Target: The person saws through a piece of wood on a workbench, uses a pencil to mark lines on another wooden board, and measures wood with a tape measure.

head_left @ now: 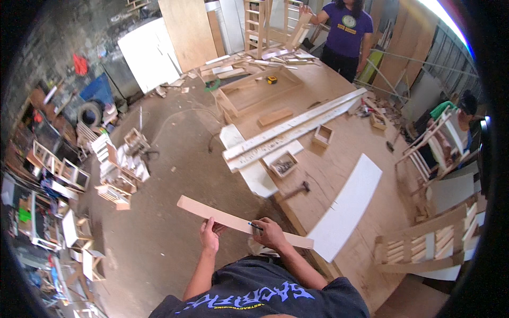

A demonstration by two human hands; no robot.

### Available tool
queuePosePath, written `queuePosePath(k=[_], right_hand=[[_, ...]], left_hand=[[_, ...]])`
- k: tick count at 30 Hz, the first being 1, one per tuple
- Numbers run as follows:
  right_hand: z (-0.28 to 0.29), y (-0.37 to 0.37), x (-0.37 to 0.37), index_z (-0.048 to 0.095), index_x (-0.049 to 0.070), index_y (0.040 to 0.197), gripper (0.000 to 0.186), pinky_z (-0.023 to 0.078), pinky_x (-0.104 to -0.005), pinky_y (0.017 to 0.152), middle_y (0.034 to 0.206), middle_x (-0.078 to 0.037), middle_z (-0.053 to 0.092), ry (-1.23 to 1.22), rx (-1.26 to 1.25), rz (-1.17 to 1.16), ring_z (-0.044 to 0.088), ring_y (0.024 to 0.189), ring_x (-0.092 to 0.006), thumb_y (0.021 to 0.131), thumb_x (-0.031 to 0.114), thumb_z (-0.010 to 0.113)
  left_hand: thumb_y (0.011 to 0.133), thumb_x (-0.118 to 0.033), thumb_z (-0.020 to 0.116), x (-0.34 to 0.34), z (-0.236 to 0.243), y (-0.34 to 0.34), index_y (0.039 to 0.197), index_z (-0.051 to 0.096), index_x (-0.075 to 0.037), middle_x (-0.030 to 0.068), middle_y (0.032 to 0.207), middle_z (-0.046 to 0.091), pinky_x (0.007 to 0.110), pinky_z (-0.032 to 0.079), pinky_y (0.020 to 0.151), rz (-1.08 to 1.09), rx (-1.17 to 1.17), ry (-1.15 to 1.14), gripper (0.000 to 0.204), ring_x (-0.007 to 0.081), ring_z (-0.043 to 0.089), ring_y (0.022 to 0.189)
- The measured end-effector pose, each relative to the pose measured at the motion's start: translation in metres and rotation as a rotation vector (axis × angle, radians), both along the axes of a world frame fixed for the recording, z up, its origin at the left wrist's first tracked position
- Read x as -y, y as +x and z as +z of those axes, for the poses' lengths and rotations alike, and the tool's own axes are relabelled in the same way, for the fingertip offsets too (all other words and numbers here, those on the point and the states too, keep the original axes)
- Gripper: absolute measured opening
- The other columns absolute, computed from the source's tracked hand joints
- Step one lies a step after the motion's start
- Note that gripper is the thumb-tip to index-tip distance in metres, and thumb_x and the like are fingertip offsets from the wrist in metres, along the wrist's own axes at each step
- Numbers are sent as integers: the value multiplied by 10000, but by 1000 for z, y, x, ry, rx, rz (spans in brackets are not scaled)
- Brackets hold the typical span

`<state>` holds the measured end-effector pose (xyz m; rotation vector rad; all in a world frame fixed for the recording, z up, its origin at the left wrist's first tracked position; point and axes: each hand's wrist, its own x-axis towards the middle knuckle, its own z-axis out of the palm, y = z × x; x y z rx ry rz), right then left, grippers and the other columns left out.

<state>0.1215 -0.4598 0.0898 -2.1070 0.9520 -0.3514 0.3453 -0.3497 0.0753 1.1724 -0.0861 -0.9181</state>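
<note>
A long, narrow, light-brown wooden strip (235, 221) is held out in front of my body, its right end over the workbench edge. My left hand (210, 234) is closed on its lower edge, left of the middle. At the strip's right half, my right hand (270, 233) is closed around a dark pen (256, 226) and rests against the wood. Beside the strip's right end, a white panel (347, 209) lies on the workbench (339, 159). A hammer (298, 190) rests on the bench beyond my right hand.
A wooden box (274, 169) of small metal pieces and another small box (318, 142) stand near long white boards (297, 123). Farther off are a tape measure (272, 80) and a person in purple (347, 26). Another person (458, 130) is behind a wooden frame at right. Scrap wood (119, 169) lies left.
</note>
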Motion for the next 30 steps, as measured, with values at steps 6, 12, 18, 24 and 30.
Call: queuePosePath(k=[6,12,18,24,30], right_hand=[[52,109,94,670,150,1239,474,566,-447,863,1132,-127,659,-112,41,154,674,1013,-356,775,175,761],[46,190,159,692,137,1253,491,564,-430,906,1161,-135,675,-68,21,173,674,1049,-349,766,182,737],[42,281,195,710,138,1223,442,567,-427,904,1169,-141,683,-123,-72,102,678,1049,-345,782,167,727],[41,376,220,725,137,1210,435,565,-422,896,1168,-142,684,-179,37,-147,676,1047,-354,778,85,714],[45,432,256,720,150,1222,440,553,-427,924,1187,-128,687,-195,30,-281,660,1097,-337,786,97,746]], left_hand=[[1017,-337,585,58,21,101,1157,609,-110,75,1015,709,430,603,778,65,81,15,268,233,708,910],[1018,-313,593,99,23,146,1172,630,-81,76,1000,715,399,612,745,79,-20,107,280,212,709,894],[1010,-281,604,143,5,242,1161,646,-72,69,1004,715,377,601,770,-38,-45,111,261,190,701,889],[1012,-291,607,205,-2,370,1123,641,-64,71,989,712,353,598,748,-168,-20,56,255,176,695,873],[1003,-323,626,273,-9,455,1094,644,-77,76,994,717,353,600,737,-312,-2,111,264,195,704,869]])
